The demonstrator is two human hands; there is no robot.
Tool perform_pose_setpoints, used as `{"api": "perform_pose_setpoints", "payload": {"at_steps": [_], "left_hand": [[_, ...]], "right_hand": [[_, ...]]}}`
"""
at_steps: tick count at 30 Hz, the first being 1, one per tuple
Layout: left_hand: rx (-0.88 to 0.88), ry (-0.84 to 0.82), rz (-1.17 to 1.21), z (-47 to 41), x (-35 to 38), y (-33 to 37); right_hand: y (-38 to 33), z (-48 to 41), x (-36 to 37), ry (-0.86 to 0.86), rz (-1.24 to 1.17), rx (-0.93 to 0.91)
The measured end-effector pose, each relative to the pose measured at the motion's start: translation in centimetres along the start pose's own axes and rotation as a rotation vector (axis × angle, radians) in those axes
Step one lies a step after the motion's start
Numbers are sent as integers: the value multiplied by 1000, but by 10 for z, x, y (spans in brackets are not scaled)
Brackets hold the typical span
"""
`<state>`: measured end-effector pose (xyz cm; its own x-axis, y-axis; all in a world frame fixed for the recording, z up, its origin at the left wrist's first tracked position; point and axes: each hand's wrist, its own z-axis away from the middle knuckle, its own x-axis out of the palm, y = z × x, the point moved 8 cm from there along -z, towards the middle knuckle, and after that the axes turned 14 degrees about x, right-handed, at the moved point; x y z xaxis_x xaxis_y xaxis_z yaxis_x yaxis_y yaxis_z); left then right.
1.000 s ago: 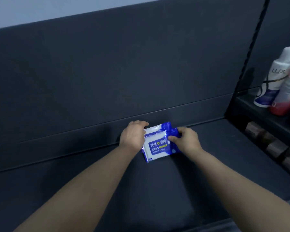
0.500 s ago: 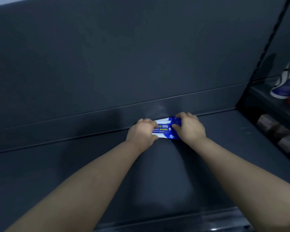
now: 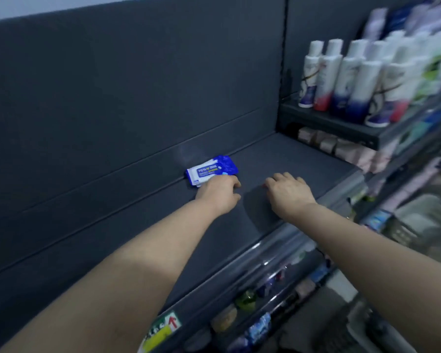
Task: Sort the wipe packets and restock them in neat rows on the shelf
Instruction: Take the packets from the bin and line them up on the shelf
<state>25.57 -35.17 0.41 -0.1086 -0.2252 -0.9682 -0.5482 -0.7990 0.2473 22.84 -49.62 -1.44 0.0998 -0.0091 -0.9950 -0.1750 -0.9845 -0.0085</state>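
The scene is dimly lit, with a cool bluish cast. A soft shadow is cast on the shelf under the right hand. A faint hazy glare is seen on the back panel above the wipe packet. The bottles at the right edge are blurred and stretched.

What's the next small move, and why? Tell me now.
Probably draw the left hand back from the wipe packet and go for another. The packet already lies flat at the back of the shelf, against the rear panel, and it is the only one there. The right hand holds nothing.
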Motion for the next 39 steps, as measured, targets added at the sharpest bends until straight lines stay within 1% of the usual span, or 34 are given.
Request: {"api": "perform_pose_setpoints", "payload": {"at_steps": [2, 6, 11, 16, 22, 27, 30, 33, 37, 39], "left_hand": [[73, 5, 85, 4, 6, 28], [226, -13, 120, 17, 22, 96], [414, -128, 106, 32, 53, 190], [595, -239, 58, 40, 96, 284], [709, -326, 10, 37, 151, 399], [716, -444, -48, 33, 210, 473], [710, -496, -111, 28, 239, 496], [680, -550, -134, 20, 261, 498], [581, -604, -158, -3, 284, 471], [567, -634, -185, -15, 296, 455]], "right_hand": [[31, 35, -1, 7, 10, 80], [96, 110, -3, -4, 23, 231], [170, 188, -2, -44, 83, 422], [251, 255, 4, -90, 63, 591], [366, 333, 21, -175, 42, 733], [434, 378, 52, -298, 34, 744], [460, 386, 69, -338, 24, 724], [475, 386, 87, -381, -5, 715], [477, 371, 115, -447, -76, 713], [472, 358, 130, -466, -109, 718]]}}
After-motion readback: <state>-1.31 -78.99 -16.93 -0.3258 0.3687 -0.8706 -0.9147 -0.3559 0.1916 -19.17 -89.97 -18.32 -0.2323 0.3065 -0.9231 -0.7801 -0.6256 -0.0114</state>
